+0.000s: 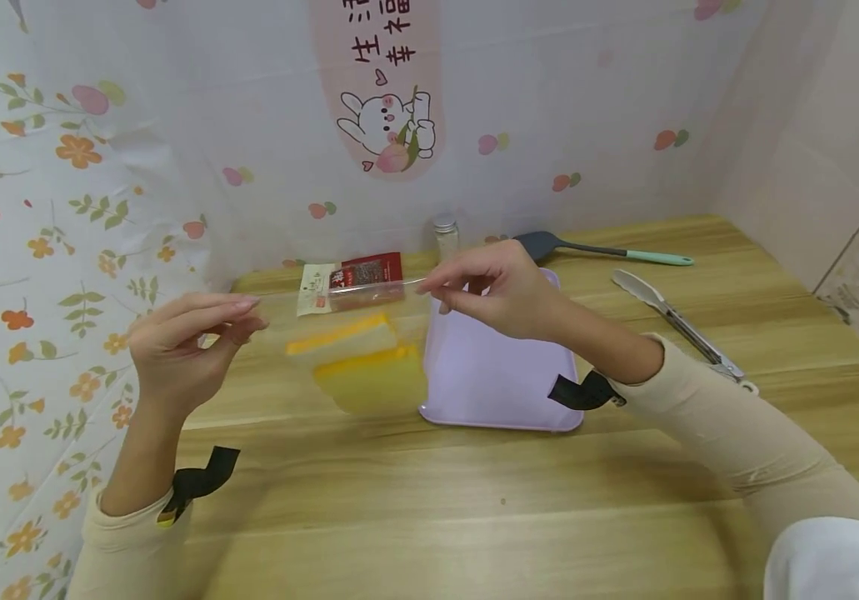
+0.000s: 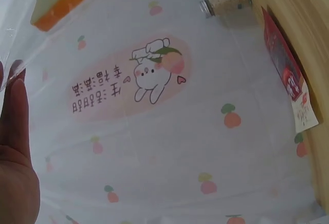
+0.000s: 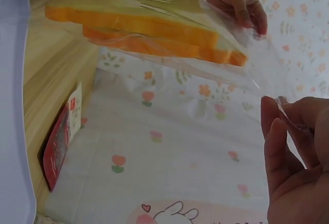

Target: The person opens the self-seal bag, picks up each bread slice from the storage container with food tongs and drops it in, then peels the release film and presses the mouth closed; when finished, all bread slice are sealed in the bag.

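A clear plastic bag (image 3: pixel 257 75) hangs in the air between the two hands, above the table. Two bread slices with orange crusts, a nearer one (image 1: pixel 372 379) and one behind it (image 1: pixel 342 337), lie inside, overlapping. At one end of the bag's edge, the left hand (image 1: pixel 189 350) pinches the film between thumb and fingers. The right hand (image 1: pixel 504 292) pinches the other end, as the right wrist view also shows close up. In the left wrist view only part of the left hand (image 2: pixel 18 147) and a slice's corner (image 2: pixel 67 3) appear.
Beneath the right hand lies a lilac tray (image 1: pixel 489 392). Along the back stand or lie a red-and-cream food packet (image 1: pixel 369 275), a small glass jar (image 1: pixel 446 237) and a spatula (image 1: pixel 586 248). Metal tongs (image 1: pixel 680 321) lie to the right. Patterned cloth hangs behind and left.
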### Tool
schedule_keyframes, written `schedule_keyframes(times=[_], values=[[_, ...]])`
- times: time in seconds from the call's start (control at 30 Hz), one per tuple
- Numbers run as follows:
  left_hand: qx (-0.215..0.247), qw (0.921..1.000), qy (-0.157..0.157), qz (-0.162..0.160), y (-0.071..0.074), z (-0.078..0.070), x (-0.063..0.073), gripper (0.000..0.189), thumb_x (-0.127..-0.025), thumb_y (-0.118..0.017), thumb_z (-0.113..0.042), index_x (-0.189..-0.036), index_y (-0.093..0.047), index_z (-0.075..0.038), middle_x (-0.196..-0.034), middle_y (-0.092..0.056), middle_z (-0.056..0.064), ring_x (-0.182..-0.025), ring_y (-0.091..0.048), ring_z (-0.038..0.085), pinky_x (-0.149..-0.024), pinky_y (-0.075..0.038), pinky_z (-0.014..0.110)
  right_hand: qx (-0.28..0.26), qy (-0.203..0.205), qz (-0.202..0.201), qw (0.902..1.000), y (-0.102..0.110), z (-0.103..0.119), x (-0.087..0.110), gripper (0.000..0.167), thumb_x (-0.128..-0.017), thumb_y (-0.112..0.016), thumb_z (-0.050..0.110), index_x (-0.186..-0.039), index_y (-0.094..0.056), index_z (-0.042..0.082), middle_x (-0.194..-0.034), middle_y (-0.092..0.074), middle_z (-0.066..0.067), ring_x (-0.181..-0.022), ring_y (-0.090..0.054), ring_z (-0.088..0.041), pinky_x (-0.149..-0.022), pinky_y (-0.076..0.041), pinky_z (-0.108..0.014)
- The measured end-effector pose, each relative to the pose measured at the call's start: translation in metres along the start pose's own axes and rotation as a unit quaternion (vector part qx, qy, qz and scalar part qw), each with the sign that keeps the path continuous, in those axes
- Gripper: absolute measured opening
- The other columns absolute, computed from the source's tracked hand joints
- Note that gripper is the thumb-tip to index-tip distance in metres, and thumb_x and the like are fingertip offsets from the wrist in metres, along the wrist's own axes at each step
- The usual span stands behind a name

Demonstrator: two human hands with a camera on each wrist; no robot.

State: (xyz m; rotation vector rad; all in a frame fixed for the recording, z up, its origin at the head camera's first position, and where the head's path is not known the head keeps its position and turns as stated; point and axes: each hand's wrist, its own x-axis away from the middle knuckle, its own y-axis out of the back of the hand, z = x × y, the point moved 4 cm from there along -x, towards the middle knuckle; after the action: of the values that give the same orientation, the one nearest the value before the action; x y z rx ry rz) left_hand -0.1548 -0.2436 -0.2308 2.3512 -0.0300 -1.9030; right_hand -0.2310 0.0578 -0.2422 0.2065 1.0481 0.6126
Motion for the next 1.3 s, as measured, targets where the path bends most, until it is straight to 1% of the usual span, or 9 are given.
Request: schedule_keyframes(times=[0.2,0.37,0.47,0.63,0.77,0.93,1.13,1.2,1.3], values=[[0.047,0.9987,-0.013,0.014,0.01,-0.014,0.001,0.016,-0.078,-0.078,0.01,-0.08,-0.068,0.021,-0.084,-0.072,0.025,-0.072,-0.073,0.014,-0.06,-0.051,0.013,-0.049,0.003,0.017,0.9986,-0.013,0.012,0.0,0.022,-0.081,-0.07,-0.016,-0.099,-0.074,-0.004,-0.089,-0.075,-0.008,-0.067,-0.068,-0.014,-0.049,-0.051,-0.025],[0.061,0.9976,-0.03,0.007,0.017,-0.028,0.006,0.015,-0.076,-0.077,0.014,-0.075,-0.065,0.023,-0.083,-0.07,0.028,-0.066,-0.071,0.015,-0.054,-0.049,0.013,-0.105,-0.056,0.035,0.9922,-0.023,0.015,0.002,0.018,-0.084,-0.069,-0.013,-0.1,-0.074,-0.005,-0.09,-0.075,-0.008,-0.066,-0.066,-0.017,-0.049,-0.052,-0.03],[0.074,0.9965,-0.028,0.028,0.018,-0.033,0.009,0.014,-0.077,-0.076,0.014,-0.076,-0.065,0.023,-0.084,-0.07,0.028,-0.065,-0.07,0.016,-0.053,-0.048,0.013,-0.127,-0.109,0.045,0.9849,-0.028,0.01,0.005,0.018,-0.085,-0.069,-0.011,-0.101,-0.074,-0.005,-0.089,-0.074,-0.007,-0.066,-0.066,-0.019,-0.051,-0.053,-0.032],[0.092,0.9908,0.06,0.079,0.023,-0.024,0.016,0.016,-0.083,-0.072,0.012,-0.089,-0.066,0.025,-0.097,-0.071,0.024,-0.076,-0.073,0.015,-0.055,-0.05,0.015,-0.136,-0.188,0.073,0.9701,-0.038,-0.009,0.01,0.019,-0.086,-0.071,-0.006,-0.104,-0.074,-0.003,-0.089,-0.075,-0.008,-0.065,-0.066,-0.022,-0.054,-0.054,-0.032],[0.041,0.9816,0.153,0.106,0.035,0.002,0.033,0.017,-0.083,-0.067,0.019,-0.099,-0.065,0.025,-0.103,-0.071,0.017,-0.079,-0.073,0.013,-0.061,-0.053,0.016,-0.11,-0.217,0.089,0.9659,-0.043,-0.031,0.01,0.021,-0.086,-0.073,-0.003,-0.108,-0.075,0.001,-0.092,-0.076,-0.005,-0.063,-0.066,-0.022,-0.054,-0.052,-0.031],[-0.072,0.9603,0.234,0.133,0.044,0.041,0.052,0.037,-0.075,-0.06,0.034,-0.107,-0.068,0.017,-0.105,-0.072,0.008,-0.075,-0.072,0.01,-0.061,-0.053,0.017,-0.059,-0.246,0.102,0.9619,-0.045,-0.066,0.007,0.022,-0.088,-0.073,0.001,-0.11,-0.073,0.002,-0.101,-0.075,-0.008,-0.068,-0.067,-0.019,-0.056,-0.052,-0.029],[-0.151,0.9138,0.335,0.173,0.043,0.078,0.071,0.031,-0.086,-0.065,0.017,-0.116,-0.069,0.007,-0.105,-0.069,-0.015,-0.073,-0.071,0.006,-0.062,-0.056,0.022,-0.035,-0.291,0.121,0.9485,-0.049,-0.111,0.006,0.023,-0.088,-0.071,0.0,-0.111,-0.071,-0.003,-0.102,-0.073,-0.013,-0.078,-0.07,-0.026,-0.061,-0.055,-0.03],[-0.164,0.8999,0.358,0.187,0.044,0.089,0.078,0.031,-0.088,-0.065,0.014,-0.118,-0.069,0.005,-0.108,-0.069,-0.009,-0.073,-0.071,0.008,-0.061,-0.057,0.024,-0.029,-0.306,0.125,0.9433,-0.052,-0.125,0.007,0.024,-0.089,-0.071,0.0,-0.112,-0.071,-0.004,-0.103,-0.074,-0.012,-0.079,-0.071,-0.025,-0.062,-0.054,-0.029],[-0.173,0.8825,0.388,0.203,0.045,0.103,0.086,0.03,-0.09,-0.064,0.013,-0.119,-0.068,0.006,-0.109,-0.07,0.012,-0.073,-0.072,0.011,-0.06,-0.058,0.027,-0.018,-0.324,0.131,0.9367,-0.057,-0.144,0.009,0.023,-0.089,-0.07,-0.001,-0.112,-0.071,-0.002,-0.103,-0.074,-0.009,-0.078,-0.07,-0.018,-0.062,-0.054,-0.027]])
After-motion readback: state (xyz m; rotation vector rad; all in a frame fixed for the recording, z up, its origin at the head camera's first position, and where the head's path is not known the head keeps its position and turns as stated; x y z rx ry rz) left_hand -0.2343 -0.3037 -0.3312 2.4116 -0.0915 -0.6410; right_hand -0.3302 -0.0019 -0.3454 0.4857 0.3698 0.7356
